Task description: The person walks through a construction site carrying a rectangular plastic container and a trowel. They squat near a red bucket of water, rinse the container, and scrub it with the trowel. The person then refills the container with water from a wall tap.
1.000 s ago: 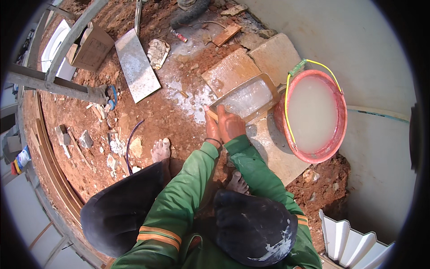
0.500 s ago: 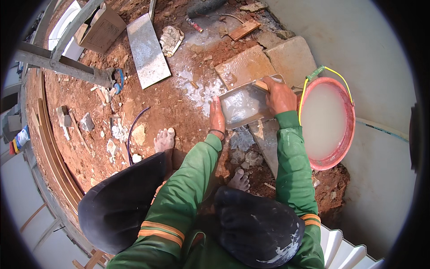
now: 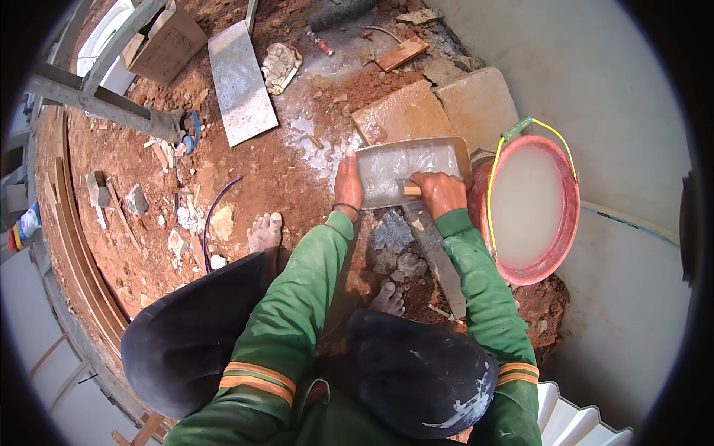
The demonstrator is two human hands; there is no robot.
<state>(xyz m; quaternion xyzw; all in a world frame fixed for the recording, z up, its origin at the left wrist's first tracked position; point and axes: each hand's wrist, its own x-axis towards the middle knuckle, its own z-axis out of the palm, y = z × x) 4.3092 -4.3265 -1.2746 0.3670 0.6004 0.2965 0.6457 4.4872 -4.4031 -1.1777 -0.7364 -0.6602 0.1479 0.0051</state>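
A wet grey tile point(image 3: 405, 167) is held tilted over the red soil, just beside a red bucket point(image 3: 565, 223) of milky water. Its left edge is steadied by the left hand point(image 3: 347, 186), laid flat against it with fingers extended, while the right hand point(image 3: 440, 192) is closed around a short wooden handle point(image 3: 411, 190) pressed on the tile's face. Two bare feet point(image 3: 265, 230) are planted below the tile.

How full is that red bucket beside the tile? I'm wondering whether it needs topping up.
Nearly full: the red bucket stands upright, and cloudy whitish liquid reaches close to its rim, hiding the bottom.
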